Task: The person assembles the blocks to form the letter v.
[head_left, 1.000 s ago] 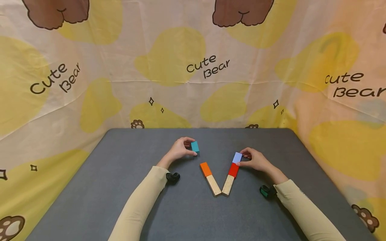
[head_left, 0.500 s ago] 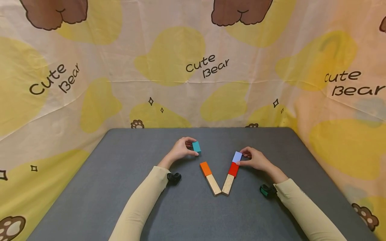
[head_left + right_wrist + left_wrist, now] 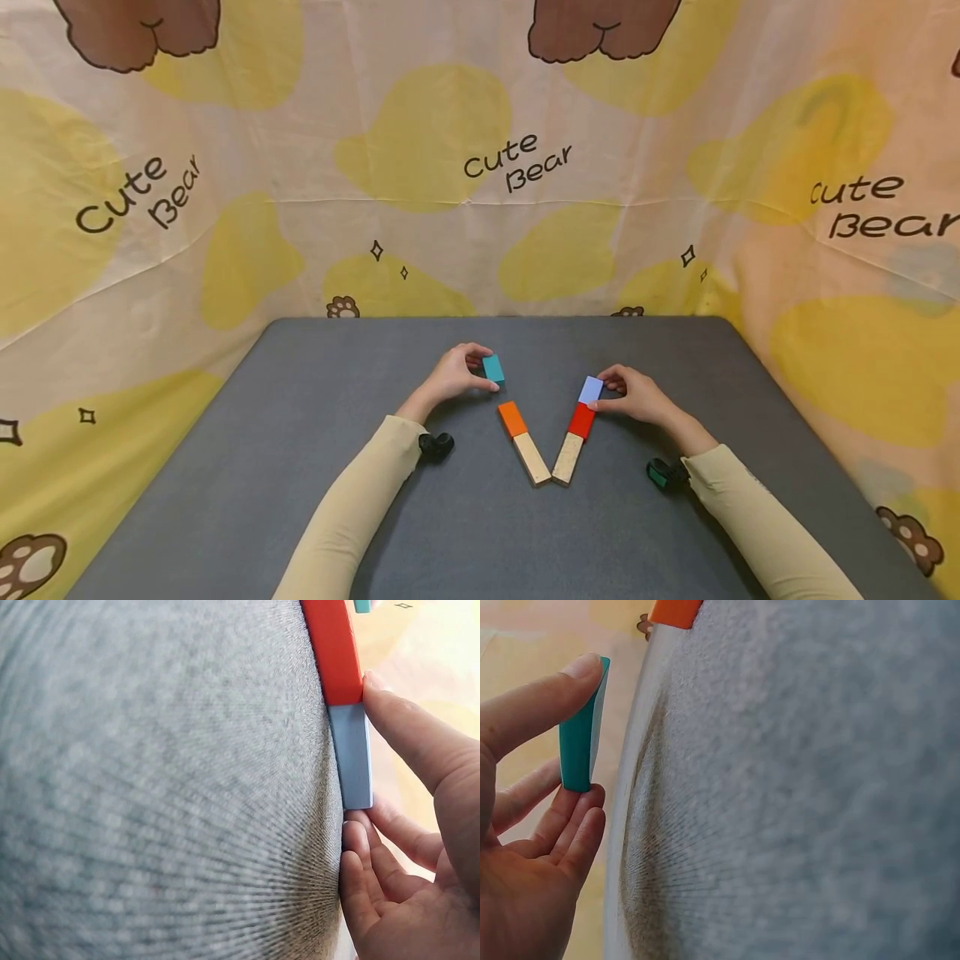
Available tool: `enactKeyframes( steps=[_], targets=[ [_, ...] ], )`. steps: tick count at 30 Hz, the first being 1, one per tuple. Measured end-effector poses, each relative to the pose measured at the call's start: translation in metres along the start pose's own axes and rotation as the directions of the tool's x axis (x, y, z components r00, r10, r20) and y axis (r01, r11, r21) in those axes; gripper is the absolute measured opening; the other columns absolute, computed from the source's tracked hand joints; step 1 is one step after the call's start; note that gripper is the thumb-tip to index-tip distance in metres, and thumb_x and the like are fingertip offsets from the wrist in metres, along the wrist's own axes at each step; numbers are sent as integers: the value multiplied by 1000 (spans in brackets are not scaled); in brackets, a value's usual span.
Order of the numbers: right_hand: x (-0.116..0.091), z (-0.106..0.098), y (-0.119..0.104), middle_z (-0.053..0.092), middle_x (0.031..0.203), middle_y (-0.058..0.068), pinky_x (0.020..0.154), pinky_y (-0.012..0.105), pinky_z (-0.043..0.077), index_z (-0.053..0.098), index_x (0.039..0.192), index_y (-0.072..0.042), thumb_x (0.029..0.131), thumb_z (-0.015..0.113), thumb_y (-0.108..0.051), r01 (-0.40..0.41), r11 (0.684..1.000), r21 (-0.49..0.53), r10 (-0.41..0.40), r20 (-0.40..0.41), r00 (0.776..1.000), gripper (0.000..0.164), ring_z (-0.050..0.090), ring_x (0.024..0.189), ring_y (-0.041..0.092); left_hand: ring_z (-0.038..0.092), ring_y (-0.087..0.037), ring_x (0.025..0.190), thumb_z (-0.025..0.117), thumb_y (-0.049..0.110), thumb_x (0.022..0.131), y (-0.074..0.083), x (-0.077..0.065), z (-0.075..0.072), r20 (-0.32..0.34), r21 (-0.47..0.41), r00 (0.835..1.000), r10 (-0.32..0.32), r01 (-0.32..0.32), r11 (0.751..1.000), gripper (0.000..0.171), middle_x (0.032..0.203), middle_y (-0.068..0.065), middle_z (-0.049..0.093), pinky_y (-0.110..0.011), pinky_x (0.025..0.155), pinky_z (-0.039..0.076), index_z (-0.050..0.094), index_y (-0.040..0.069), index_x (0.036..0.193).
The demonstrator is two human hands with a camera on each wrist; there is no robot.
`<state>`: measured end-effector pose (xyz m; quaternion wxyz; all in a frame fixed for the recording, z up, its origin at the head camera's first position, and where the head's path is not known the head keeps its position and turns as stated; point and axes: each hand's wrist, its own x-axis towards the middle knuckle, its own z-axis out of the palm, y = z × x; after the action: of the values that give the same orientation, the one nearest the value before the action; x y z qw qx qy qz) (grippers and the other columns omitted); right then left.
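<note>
My left hand (image 3: 453,372) pinches a teal block (image 3: 493,369) between thumb and fingertips. In the left wrist view the teal block (image 3: 579,742) is held clear of the table surface. Just in front of it lies an orange block (image 3: 512,419), end to end with a bare wooden block (image 3: 532,460). My right hand (image 3: 633,395) holds a light blue block (image 3: 590,390), fingers at its far end and thumb (image 3: 382,694) near its seam with a red block (image 3: 335,652). A second wooden block (image 3: 567,459) continues that row, and both rows form a V.
All the blocks are on a grey table (image 3: 300,467) with rounded far corners. Behind it hangs a printed cloth (image 3: 420,142) with bears and lettering. Black wrist cameras, left (image 3: 436,447) and right (image 3: 667,475), sit low beside the sleeves.
My left hand has shifted slightly right with the teal block, closer to the far end of the orange block. My right hand and the V of blocks stay in place.
</note>
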<state>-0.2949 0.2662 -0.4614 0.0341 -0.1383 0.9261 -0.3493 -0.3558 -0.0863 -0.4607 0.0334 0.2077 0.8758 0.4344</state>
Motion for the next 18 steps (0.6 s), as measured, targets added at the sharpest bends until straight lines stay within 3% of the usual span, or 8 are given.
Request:
enactKeyframes(
  steps=[18],
  targets=[
    [2,1,3,58,119,20,96,51,44,56,119,-1,77,77,-40,-1,1000,-6,1,-5,1000,61,56,109,34,58,-22,101,86,30,68,8,-6,7,19,38,1000,-13,13,999,58,113,-7,57,-38,91,48,62,14,118]
  ],
)
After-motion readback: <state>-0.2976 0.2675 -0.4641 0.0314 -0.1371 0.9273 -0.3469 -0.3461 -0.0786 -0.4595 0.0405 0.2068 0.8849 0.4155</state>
